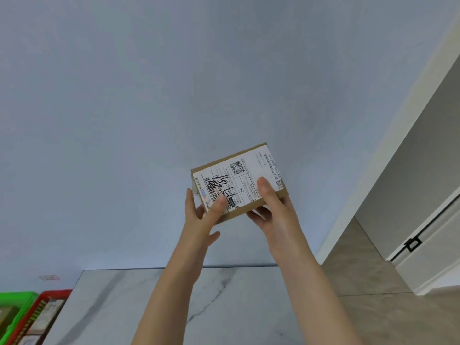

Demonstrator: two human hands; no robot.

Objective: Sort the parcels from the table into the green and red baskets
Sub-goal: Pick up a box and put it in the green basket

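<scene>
Held up in the air in front of a smooth, pale blue wall is one flat rectangular cardboard parcel, plain brown card along its edges, well above the table and tilted so its broad face looks back at the person. Both hands are on it: the left hand grips the near left corner, thumb pressed on the face and fingers spread along the side, and the right hand pinches the near right edge, thumb on top and fingers tucked beneath. A white paper shipping label covers almost the whole face; it carries one barcode, one square QR code, small printed lines too fine to read, the characters "J06", and a bold black marker scrawl I cannot make out. Below is a glossy white tabletop with grey marble veining. At its left stand two slatted plastic baskets side by side, a green basket and a red basket; each seems to hold something parcel-like, though only corners show. To the right are a tan tiled floor and a pale door with one small black fitting.
</scene>
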